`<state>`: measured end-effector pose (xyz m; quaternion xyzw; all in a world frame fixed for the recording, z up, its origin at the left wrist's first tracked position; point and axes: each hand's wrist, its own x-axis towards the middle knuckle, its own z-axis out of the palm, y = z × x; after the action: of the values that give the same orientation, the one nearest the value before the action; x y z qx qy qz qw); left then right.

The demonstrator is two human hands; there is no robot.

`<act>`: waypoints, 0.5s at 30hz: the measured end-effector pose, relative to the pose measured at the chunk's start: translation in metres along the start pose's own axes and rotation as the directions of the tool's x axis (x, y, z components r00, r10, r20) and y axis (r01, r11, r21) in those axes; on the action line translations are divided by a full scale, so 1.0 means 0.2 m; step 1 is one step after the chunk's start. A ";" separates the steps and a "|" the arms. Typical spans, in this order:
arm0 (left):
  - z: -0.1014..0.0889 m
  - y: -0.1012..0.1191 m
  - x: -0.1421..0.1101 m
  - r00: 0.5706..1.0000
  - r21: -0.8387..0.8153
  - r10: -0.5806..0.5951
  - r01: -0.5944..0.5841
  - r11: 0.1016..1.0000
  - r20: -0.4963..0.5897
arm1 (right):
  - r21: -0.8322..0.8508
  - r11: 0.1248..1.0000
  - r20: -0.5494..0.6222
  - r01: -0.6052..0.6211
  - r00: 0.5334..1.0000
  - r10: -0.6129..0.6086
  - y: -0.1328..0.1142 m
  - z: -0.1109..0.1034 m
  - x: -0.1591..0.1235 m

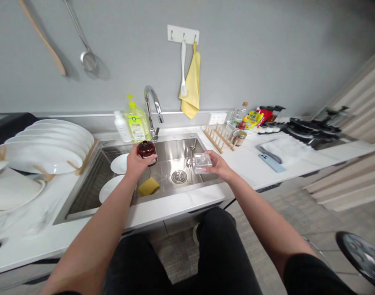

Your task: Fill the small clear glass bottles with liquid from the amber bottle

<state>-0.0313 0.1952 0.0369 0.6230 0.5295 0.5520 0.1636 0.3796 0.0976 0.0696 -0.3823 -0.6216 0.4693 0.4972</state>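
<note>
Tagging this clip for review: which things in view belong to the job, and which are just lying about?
Job in hand:
dark red bottle, left hand
clear container, right hand
sink beneath, apparently

Lying about, seemingly:
phone
white towel
racked plates

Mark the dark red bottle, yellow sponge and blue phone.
Dark red bottle (146, 149): head view, on its shoulder.
Yellow sponge (148, 187): head view, on its top.
Blue phone (272, 163): head view, on its back.

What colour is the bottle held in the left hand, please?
The bottle is dark reddish-brown, as the head view shows.
</note>
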 end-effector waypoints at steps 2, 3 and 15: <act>-0.03 0.09 -0.07 0.999 -0.011 0.011 -0.012 1.000 -0.034 | -0.028 1.000 -0.055 -0.013 0.998 0.011 -0.02 -0.10 -0.11; -0.05 0.14 -0.12 0.999 -0.016 0.019 -0.020 1.000 -0.045 | -0.041 0.999 -0.082 -0.022 0.996 0.019 -0.02 -0.15 -0.17; -0.35 0.66 -1.01 0.994 -0.082 -0.068 0.075 0.994 0.091 | -0.337 0.919 -0.355 -0.203 0.932 0.076 0.11 -0.63 -0.55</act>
<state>0.0058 -0.0516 0.0608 0.6199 0.5197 0.5398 0.2328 0.5268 0.0244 0.0287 -0.5866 -0.5756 0.3076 0.4796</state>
